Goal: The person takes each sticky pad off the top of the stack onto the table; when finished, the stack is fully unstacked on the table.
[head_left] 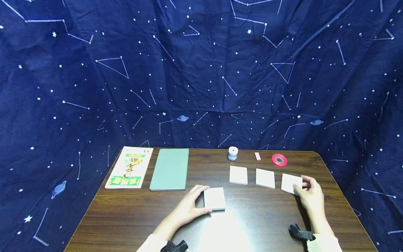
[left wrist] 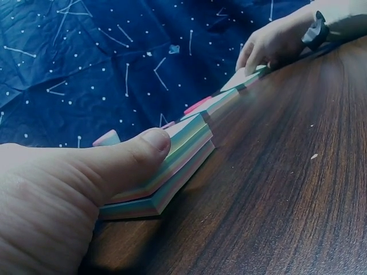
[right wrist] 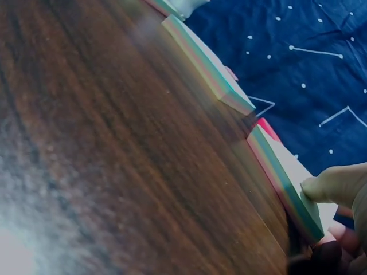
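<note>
My left hand (head_left: 187, 207) grips a stack of note pads (head_left: 214, 198) by its near and far edges, thumb in front. In the left wrist view two pads with striped, many-coloured edges lie one on the other under the thumb (left wrist: 135, 160). At the right, my right hand (head_left: 314, 198) pinches a white-topped note pad (head_left: 289, 182) at its right side, with the thumb on top. Striped edges also show on this pad in the right wrist view. To its left lie two more note pads, a middle one (head_left: 265, 178) and a left one (head_left: 238, 174).
Behind the pads stand a white and blue roll (head_left: 232, 153), a small pink block (head_left: 257, 156) and a red ring-shaped spool (head_left: 279, 160). A green notebook (head_left: 170, 169) and an illustrated booklet (head_left: 129, 168) lie at left on the wooden table (head_left: 126, 217). A starry blue cloth (head_left: 195, 77) hangs behind.
</note>
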### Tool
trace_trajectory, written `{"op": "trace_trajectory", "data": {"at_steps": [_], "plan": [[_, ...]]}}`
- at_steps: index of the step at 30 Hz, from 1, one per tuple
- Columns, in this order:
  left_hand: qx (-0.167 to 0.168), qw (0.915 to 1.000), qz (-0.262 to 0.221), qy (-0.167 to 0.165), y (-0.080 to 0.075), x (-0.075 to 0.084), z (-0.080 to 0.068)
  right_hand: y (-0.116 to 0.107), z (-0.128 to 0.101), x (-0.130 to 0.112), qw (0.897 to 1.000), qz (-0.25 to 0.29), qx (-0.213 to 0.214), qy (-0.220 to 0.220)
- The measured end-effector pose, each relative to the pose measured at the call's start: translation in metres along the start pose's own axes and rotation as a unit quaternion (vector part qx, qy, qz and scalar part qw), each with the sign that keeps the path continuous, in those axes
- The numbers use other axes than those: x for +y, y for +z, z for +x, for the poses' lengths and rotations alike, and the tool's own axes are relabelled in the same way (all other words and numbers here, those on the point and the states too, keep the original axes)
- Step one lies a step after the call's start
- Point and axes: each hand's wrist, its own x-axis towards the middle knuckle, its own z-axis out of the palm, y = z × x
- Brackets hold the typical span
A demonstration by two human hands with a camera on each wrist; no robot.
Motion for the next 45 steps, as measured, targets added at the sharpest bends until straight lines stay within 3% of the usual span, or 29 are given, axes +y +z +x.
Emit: {"op": "trace_trajectory", "data": {"at_steps": [4,12,18,22,24,25,28,29,32,36,40,42,45], "plan": [[0.004,1.0000,0.006,0.006,0.000,-0.001,0.000,0.002,-0.001,-0.003,0.999,-0.031,0.010,0.001],[0.002,0.9999,-0.009,-0.009,0.000,-0.001,0.001,0.002,-0.003,-0.005,0.999,-0.024,0.034,0.008],[0.002,0.9999,-0.009,-0.008,0.000,-0.001,0.001,0.006,-0.005,-0.005,0.990,0.088,0.088,0.062],[0.004,0.9999,-0.013,-0.008,-0.001,0.000,0.001,0.008,-0.006,-0.007,0.981,0.149,0.110,0.061],[0.004,0.9999,-0.008,-0.007,-0.002,0.000,0.001,0.007,-0.007,-0.011,0.964,0.236,0.113,0.055],[0.003,0.9999,-0.006,-0.009,-0.002,0.000,0.001,0.007,-0.007,-0.013,0.950,0.287,0.114,0.050],[0.001,1.0000,-0.004,-0.007,-0.003,0.001,0.001,0.004,-0.011,-0.023,0.893,0.437,0.107,0.030],[-0.001,1.0000,-0.005,-0.007,-0.003,0.001,0.001,0.003,-0.012,-0.027,0.873,0.477,0.098,0.024],[-0.002,0.9999,-0.011,0.000,-0.003,0.001,0.002,0.006,-0.020,-0.038,0.853,0.520,0.040,-0.007],[-0.006,0.9998,-0.017,0.005,-0.002,0.001,0.001,0.021,-0.032,-0.049,0.840,0.525,-0.123,-0.059],[-0.013,0.9998,-0.017,0.000,-0.002,0.002,0.000,0.045,-0.045,-0.062,0.826,0.468,-0.295,-0.108],[-0.012,0.9998,-0.016,-0.003,-0.002,0.002,0.000,0.060,-0.052,-0.070,0.821,0.439,-0.344,-0.118],[-0.006,0.9999,-0.009,0.002,-0.004,0.002,0.000,0.082,-0.063,-0.085,0.820,0.418,-0.376,-0.107]]}}
